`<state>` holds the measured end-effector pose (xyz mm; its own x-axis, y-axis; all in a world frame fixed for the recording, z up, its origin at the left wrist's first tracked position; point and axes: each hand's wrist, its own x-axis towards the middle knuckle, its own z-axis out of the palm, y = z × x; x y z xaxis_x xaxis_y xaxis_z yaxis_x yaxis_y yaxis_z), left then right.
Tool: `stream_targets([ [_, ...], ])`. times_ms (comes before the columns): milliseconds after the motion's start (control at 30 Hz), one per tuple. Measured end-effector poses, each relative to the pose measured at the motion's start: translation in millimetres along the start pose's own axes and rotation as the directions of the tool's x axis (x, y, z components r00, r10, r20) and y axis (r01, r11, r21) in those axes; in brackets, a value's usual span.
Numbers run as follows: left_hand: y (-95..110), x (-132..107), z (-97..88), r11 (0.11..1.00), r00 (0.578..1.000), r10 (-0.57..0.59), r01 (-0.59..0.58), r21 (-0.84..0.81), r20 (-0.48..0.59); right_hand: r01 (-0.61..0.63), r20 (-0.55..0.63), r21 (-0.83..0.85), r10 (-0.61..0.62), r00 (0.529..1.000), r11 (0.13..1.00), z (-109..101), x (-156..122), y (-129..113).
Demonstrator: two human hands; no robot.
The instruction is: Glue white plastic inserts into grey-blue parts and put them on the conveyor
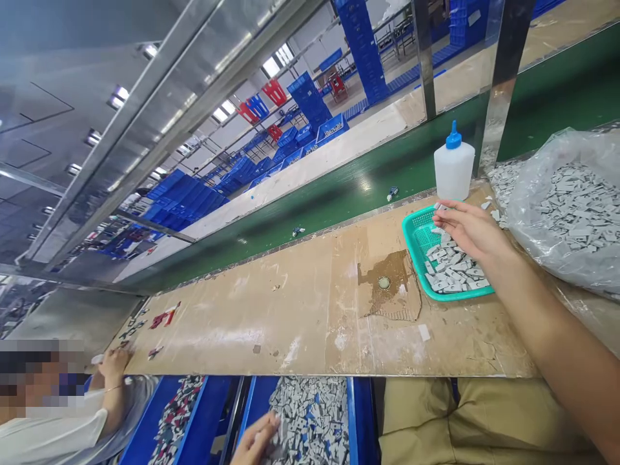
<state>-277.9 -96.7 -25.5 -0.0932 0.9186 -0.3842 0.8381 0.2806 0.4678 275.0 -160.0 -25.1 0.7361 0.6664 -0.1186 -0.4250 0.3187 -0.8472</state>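
Note:
My right hand (pixel 465 229) reaches over the far corner of a teal basket (pixel 414 242) that holds several small grey plastic pieces (pixel 453 271). Its fingers are pressed together, pinching one grey piece at the tips. My left hand (pixel 256 442) is low at the frame's bottom edge, below the worktop. Its fingers lie stretched on a heap of grey pieces in a blue crate (pixel 356 413), holding nothing that I can see. Only part of this hand shows.
A white glue bottle (pixel 454 165) with a blue cap stands behind the basket. A clear bag of grey pieces (pixel 571 213) lies to the right. A green conveyor belt (pixel 363 181) runs beyond the worn worktop (pixel 290 310). A co-worker's hand (pixel 113 365) rests at the left end beside a second blue crate (pixel 177 413).

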Motion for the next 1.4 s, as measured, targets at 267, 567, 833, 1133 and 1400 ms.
stream_targets([
  [267,285,-47,89.2,0.373,0.299,0.883,-0.915,-0.154,0.362,0.354,-0.182,-0.297,-0.416,0.891,0.887,0,-8,-17],
  [567,406,-28,231.1,-0.153,-0.114,0.889,-0.987,0.053,0.443,0.390,-0.301,-0.313,-0.480,0.824,0.866,-16,5,-18],
  [833,426,52,221.0,0.281,0.262,0.956,-0.946,-0.162,0.128,0.316,-0.265,-0.372,-0.427,0.865,0.873,-14,7,-9],
  [1133,464,175,234.1,0.653,0.681,0.730,-0.721,-0.232,-0.061,0.157,-0.160,-0.596,-0.308,0.938,0.788,-12,10,12],
  [1400,425,162,209.9,0.603,0.811,0.584,-0.394,-0.694,0.047,0.172,-0.107,-0.791,-0.410,0.906,0.586,-16,9,0],
])
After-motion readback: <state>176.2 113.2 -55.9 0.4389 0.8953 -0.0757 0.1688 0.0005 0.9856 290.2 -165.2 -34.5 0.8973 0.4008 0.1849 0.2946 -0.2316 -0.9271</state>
